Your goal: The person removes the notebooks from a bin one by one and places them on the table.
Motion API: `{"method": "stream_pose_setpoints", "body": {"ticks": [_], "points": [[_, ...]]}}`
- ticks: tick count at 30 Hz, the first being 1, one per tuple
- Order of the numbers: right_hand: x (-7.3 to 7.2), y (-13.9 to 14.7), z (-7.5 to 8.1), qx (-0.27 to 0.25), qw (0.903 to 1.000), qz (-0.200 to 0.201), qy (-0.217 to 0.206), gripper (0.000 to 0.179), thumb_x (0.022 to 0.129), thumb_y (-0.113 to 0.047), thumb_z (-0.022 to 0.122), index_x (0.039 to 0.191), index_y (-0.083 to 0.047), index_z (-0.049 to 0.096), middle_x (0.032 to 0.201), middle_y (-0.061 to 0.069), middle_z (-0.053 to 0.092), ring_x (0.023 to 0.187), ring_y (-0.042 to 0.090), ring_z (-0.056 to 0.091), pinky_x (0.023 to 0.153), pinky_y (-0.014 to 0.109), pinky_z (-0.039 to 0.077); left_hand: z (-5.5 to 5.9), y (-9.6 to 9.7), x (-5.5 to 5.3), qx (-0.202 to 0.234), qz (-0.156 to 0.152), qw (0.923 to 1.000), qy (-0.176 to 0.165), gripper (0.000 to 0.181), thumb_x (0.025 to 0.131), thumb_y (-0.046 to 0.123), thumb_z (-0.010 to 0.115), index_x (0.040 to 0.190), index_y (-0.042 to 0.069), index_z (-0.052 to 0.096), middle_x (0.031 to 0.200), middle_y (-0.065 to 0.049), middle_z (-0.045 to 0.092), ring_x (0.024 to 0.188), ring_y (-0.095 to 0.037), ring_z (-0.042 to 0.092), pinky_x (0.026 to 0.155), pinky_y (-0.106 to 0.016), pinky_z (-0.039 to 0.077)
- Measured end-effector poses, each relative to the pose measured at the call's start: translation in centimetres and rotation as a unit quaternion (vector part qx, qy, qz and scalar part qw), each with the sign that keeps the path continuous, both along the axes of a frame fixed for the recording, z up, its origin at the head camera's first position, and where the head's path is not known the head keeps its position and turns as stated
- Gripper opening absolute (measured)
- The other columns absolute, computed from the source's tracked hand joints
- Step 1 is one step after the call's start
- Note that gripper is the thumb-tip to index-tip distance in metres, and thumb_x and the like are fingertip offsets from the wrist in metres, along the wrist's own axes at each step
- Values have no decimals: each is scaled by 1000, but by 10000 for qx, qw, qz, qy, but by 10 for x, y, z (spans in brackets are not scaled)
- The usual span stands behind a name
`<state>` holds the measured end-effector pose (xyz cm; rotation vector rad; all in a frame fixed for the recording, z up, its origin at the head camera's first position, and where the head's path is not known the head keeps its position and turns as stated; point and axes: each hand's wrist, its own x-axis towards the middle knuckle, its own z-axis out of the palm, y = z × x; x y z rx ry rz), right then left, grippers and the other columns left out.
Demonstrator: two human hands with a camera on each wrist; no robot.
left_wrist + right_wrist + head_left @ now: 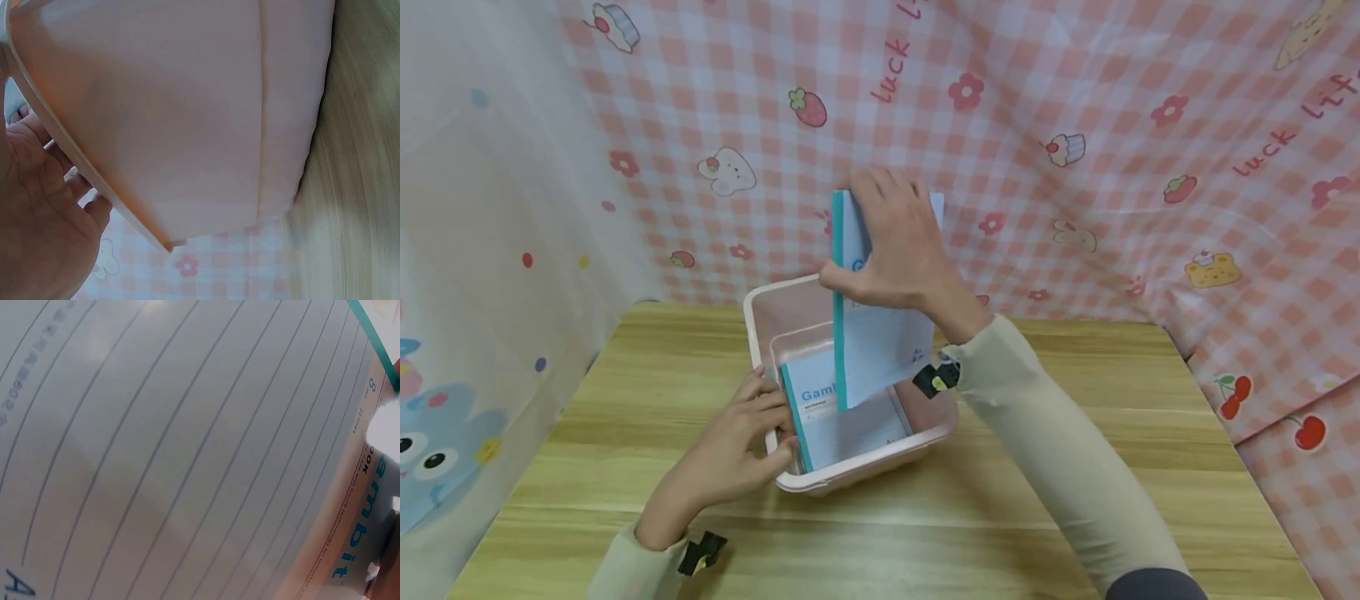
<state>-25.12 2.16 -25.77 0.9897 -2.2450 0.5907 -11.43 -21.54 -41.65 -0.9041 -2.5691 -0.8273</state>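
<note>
Right hand point(895, 242) holds notebook point(880, 350) upright over pink bin point(786, 310), fingers on the upper part, thumb across the teal spine, apparently to stop it flopping. Its lower edge hangs at the bin's opening; can't tell if it touches second notebook point(842, 442), lying flat in there. Left hand point(745, 437): fingers bent over bin's left rim, likely steadying it against sliding. Bin sits by worktop's point(1120, 392) back edge, nearer back left corner, probably for easy reach.
</note>
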Motion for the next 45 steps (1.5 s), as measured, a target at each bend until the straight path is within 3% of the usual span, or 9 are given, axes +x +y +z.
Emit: {"method": "stream_pose_setpoints", "body": {"ticks": [9,17,25,28,31,36,40,45], "points": [[-4,30,16,-198,9993,-307,28,69,73,-55,61,123,-8,55,108,10,59,99,26,50,89,45,39,0,1,0,0,-95,9998,177,21,78,14,66,73,29,52,85,18,60,104,-11,50,132,-47,21],[-21,71,7,71,9952,-883,-411,62,73,-49,65,119,-9,54,101,9,56,96,27,49,84,44,36,0,2,0,-76,-62,9997,217,20,78,14,66,72,27,52,81,17,57,103,-10,50,134,-45,17],[-43,108,-27,697,9784,-1483,-1260,54,78,-46,65,114,-10,46,98,10,47,96,29,44,84,45,32,0,2,2,-79,-5,9999,83,21,79,14,66,72,28,52,83,18,59,104,-10,50,133,-48,20],[-51,120,-42,830,9704,-1600,-1608,57,80,-47,66,119,-10,47,105,11,53,101,32,48,88,49,34,-1,2,2,-67,4,10000,54,21,78,14,66,72,28,52,84,18,60,104,-10,50,131,-52,22],[-56,131,-56,933,9624,-1701,-1903,65,82,-50,66,128,-8,49,118,15,58,112,36,50,101,56,34,0,1,2,-59,20,10000,28,21,78,14,67,71,28,52,85,18,61,104,-10,50,129,-56,24],[-63,141,-78,1101,9527,-1828,-2162,72,83,-53,65,136,-8,48,131,20,57,121,40,51,104,62,34,0,1,2,-56,23,10000,40,20,78,15,67,72,28,52,86,16,62,104,-10,50,132,-50,21],[-69,145,-96,1258,9472,-1882,-2271,67,81,-52,67,127,-7,49,120,20,60,115,41,54,99,62,38,0,0,1,-43,6,9999,104,21,78,14,67,72,27,52,85,16,60,103,-10,49,133,-45,19],[-75,151,-122,1501,9378,-1892,-2493,69,82,-54,68,129,-8,50,122,17,60,117,39,53,99,62,37,1,0,2,-48,25,10000,44,21,79,14,67,72,27,52,85,16,60,103,-9,48,133,-45,19]]}}
